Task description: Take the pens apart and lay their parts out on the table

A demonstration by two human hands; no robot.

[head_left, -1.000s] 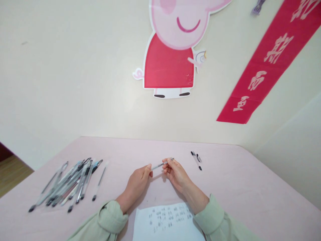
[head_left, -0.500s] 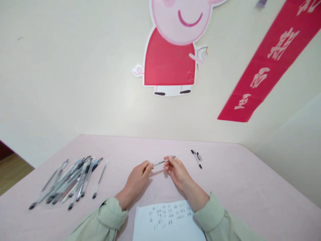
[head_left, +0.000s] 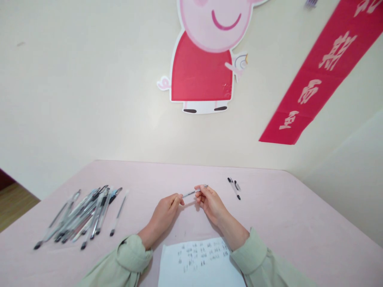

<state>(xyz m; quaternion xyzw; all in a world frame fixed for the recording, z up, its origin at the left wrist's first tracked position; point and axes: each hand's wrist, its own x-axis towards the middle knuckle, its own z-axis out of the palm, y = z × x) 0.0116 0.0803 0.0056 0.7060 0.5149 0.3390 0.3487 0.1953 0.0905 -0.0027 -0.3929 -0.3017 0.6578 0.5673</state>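
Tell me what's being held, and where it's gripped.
A pen: the left hand pinches one end, the right hand holds it near the other.

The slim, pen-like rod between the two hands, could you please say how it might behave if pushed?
The rod is probably stiff, since its visible stretch runs straight between the left hand and right hand. It looks thin, so it is likely light, and might roll on the flat-looking tabletop.
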